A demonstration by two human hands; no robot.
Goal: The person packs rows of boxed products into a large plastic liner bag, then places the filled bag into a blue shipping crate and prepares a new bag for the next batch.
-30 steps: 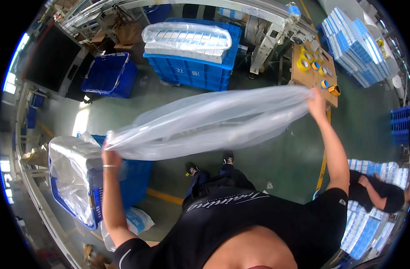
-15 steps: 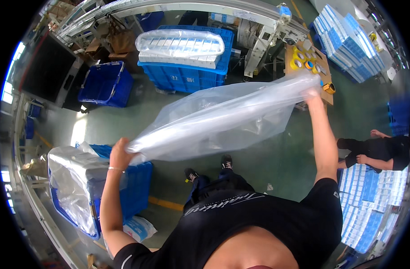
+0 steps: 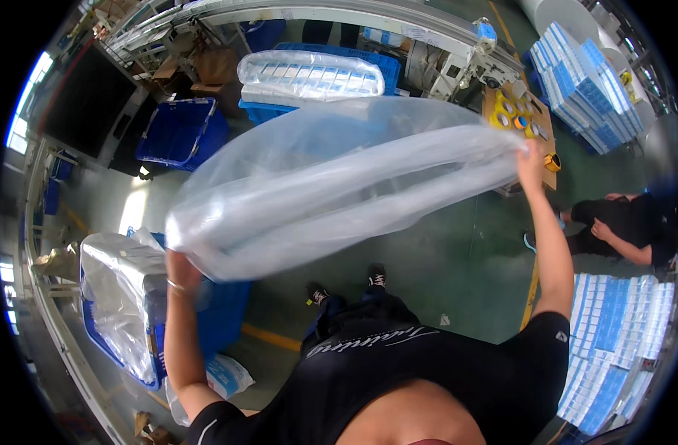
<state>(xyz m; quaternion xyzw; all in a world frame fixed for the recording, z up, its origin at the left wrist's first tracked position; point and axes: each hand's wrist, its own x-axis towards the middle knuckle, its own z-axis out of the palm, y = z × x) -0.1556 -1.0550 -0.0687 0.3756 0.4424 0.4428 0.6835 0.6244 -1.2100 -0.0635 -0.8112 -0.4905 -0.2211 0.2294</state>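
A large clear plastic bag is stretched wide in front of me, its mouth partly spread and its body billowing away from me. At its left end, my left hand grips the edge; film covers its fingers in part and motion blurs them. My right hand pinches the opposite end of the rim, with the arm held out. Beyond the bag, a wrapped row of small white-and-blue boxes rests on a blue crate, which the film partly hides.
An open blue basket stands at far left. Nearer, a blue bin holds folded clear plastic. Tape rolls lie on a cardboard-topped stand at right. Box stacks rise behind it, others near right. Another person is at the right.
The bag has opened out from a narrow gathered strip and now billows farther up, covering more of the crate. My left hand has moved slightly left and down; the person at right has shifted.
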